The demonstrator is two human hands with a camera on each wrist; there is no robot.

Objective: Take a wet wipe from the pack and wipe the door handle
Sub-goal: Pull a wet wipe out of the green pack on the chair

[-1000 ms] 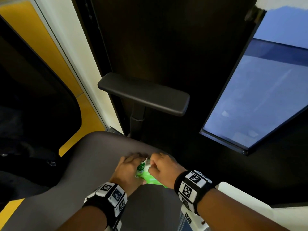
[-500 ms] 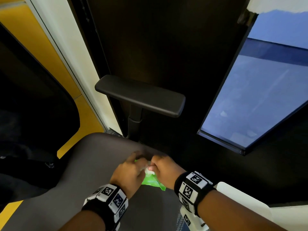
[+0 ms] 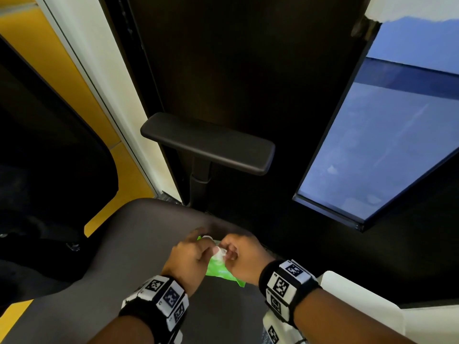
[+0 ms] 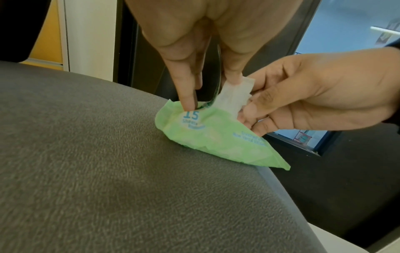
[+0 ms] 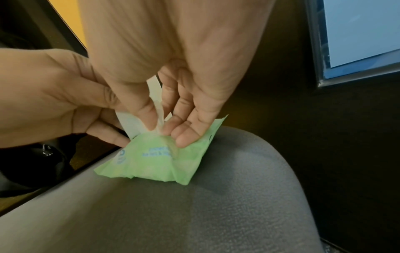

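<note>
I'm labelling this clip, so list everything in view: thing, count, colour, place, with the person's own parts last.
soft plastic wet wipe pack: one, light green with blue print, lying on the chair seat near its edge.
white wet wipe: one, white, partly drawn out of the pack's top.
padded fabric chair seat: one, grey, under the pack.
flat chair armrest: one, black, on a post beyond the seat.
door: one, dark, behind the armrest.
glass panel: one, bluish, to the right.
yellow wall panel: one, to the left.
wrist bands with square markers: two, black and white.
left hand: fingers press the pack.
right hand: fingers pinch the wipe.
</note>
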